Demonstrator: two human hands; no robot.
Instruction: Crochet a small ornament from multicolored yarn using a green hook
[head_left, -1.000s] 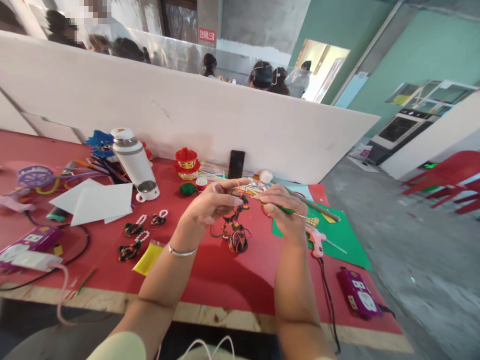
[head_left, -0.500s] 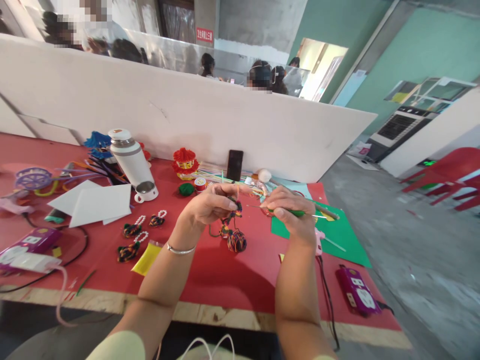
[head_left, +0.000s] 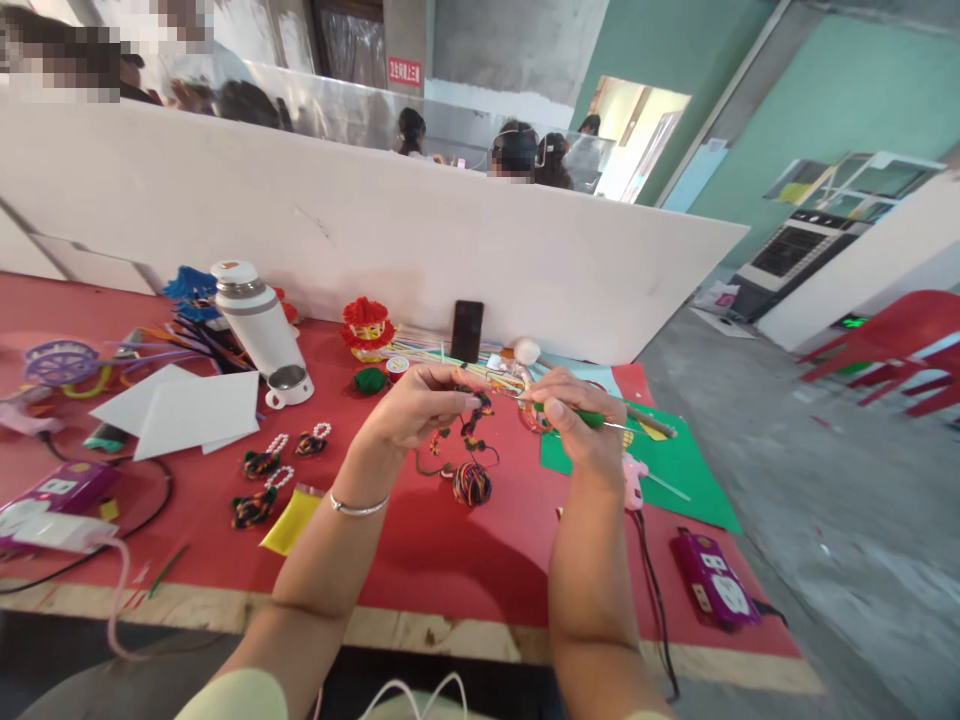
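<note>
My left hand (head_left: 424, 408) pinches a strip of multicoloured crochet work (head_left: 472, 430), whose lower part dangles beneath the fingers. Below it on the red table rests a ball of variegated dark yarn (head_left: 472, 484), with loose strands near it. A crochet hook with a green handle (head_left: 591, 418) is gripped in my right hand (head_left: 581, 425). Its thin metal shaft points left, the tip close to my left fingers and the work. Whether the tip is inside a stitch is too small to tell.
Left of my arms lie several small crocheted pieces with bead loops (head_left: 255, 508), a yellow packet (head_left: 292, 520), white sheets (head_left: 199, 412) and a white thermos (head_left: 259, 320). A phone (head_left: 467, 331) leans against the white partition (head_left: 420, 230). A pink glue gun (head_left: 634, 482) and purple box (head_left: 712, 578) are right.
The hook in my right hand has risen slightly and its handle tilts more. The crochet strip now hangs more loosely below my left fingers. The whole view has shifted a little.
</note>
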